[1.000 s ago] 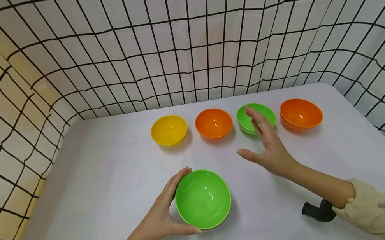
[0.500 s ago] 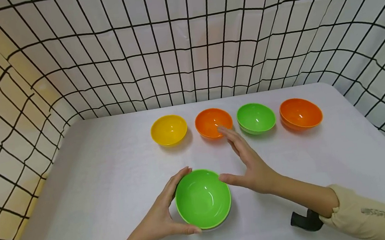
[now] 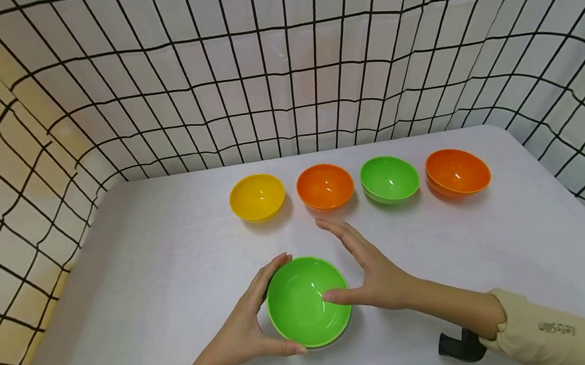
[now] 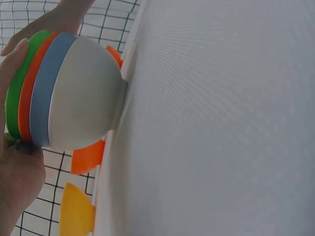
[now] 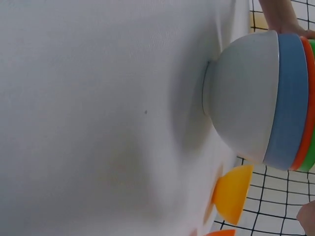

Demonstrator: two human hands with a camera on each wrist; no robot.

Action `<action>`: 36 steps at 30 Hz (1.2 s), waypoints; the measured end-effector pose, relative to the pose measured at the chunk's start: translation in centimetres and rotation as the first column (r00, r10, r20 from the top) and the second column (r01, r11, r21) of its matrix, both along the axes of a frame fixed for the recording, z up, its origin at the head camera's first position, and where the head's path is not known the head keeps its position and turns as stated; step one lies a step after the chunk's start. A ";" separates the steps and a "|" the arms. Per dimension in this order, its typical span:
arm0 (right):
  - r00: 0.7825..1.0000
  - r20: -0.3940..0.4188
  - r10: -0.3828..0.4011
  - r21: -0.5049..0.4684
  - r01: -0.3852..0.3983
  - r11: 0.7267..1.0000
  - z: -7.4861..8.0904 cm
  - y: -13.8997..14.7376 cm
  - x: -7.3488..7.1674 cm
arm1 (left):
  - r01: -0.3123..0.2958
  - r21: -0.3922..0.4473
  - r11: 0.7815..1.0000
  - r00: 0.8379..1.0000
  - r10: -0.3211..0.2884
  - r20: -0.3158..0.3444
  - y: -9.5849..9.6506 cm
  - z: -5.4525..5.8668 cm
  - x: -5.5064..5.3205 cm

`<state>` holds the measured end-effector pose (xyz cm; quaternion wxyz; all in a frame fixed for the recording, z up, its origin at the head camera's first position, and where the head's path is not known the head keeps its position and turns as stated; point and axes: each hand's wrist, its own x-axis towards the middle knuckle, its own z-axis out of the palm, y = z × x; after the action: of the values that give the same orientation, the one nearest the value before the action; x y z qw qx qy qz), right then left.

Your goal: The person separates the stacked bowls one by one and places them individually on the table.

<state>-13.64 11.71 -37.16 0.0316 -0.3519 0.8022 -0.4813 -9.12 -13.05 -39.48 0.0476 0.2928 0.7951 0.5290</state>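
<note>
The left hand clasps a stack of bowls — green bowl uppermost, then orange, blue and white — standing on the table, well in from its far edge. The right hand grips nothing, fingers spread, thumb over the green rim. Near the far edge sit a yellow bowl, an orange bowl, a second green bowl and, nearest the right corner, another orange bowl.

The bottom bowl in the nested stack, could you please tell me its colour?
The bottom bowl is white outside; the right wrist view shows it best.
</note>
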 end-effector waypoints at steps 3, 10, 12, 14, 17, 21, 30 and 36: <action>0.999 -0.001 0.035 0.041 -0.035 0.999 -0.2 -0.2 0.3 | -0.002 -0.006 1.000 1.000 0.002 -0.001 -0.1 -0.7 -0.2; 0.991 -0.008 0.134 0.102 -0.133 0.986 -0.9 -0.8 0.8 | 0.007 0.007 1.000 1.000 -0.007 0.008 -0.2 -1.0 -0.2; 0.988 -0.019 0.152 0.097 -0.150 0.984 -1.1 -0.9 0.9 | 0.007 0.007 1.000 1.000 -0.007 0.010 -0.2 -1.0 -0.2; 0.985 -0.037 0.167 0.094 -0.163 0.982 -1.3 -1.0 0.8 | 0.005 0.002 1.000 1.000 -0.005 0.012 -0.2 -1.0 -0.2; 0.983 -0.051 0.176 0.085 -0.171 0.982 -1.5 -1.1 0.7 | 0.002 -0.007 1.000 1.000 -0.002 0.015 -0.3 -1.0 -0.1; 0.981 -0.060 0.183 0.077 -0.178 0.981 -1.7 -1.3 0.7 | 0.005 -0.002 1.000 1.000 -0.005 0.018 -0.3 -1.0 -0.1; 0.980 -0.062 0.190 0.121 -0.181 0.976 -1.9 -1.3 0.9 | -0.004 -0.026 1.000 1.000 0.004 -0.003 -0.2 -0.7 -0.1; 0.972 -0.097 0.214 0.149 -0.198 0.969 -2.1 -1.3 0.8 | -0.004 -0.025 1.000 1.000 0.005 0.010 -0.2 -0.8 -0.1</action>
<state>-12.83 10.37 -39.25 0.0605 -0.4568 0.7933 -0.3979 -9.26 -13.20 -40.27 0.0538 0.2879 0.8020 0.5206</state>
